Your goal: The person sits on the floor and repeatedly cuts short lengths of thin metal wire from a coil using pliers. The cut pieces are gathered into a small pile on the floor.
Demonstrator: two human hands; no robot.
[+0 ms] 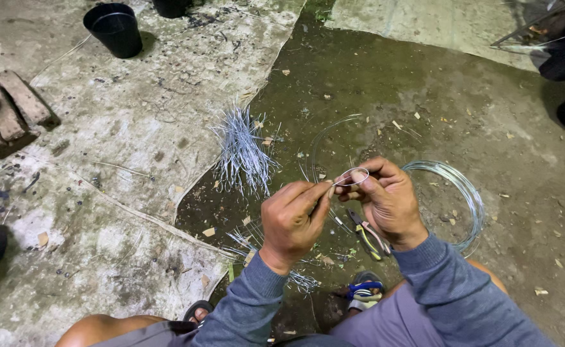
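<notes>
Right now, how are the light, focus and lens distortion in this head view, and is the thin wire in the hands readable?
Head view: hard light near the middle, corners falling dark; wide-angle bending at the edges. The left hand and right hand are sharp, and the small loop of thin silver wire between them reads clearly. The pile of cut silver wire pieces glares bright. The black plastic pot stays legible.

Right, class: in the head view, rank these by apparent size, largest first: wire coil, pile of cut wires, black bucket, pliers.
1. Wire coil
2. Pile of cut wires
3. Black bucket, farther away, so uncertain
4. Pliers, partly hidden by the right hand
</notes>
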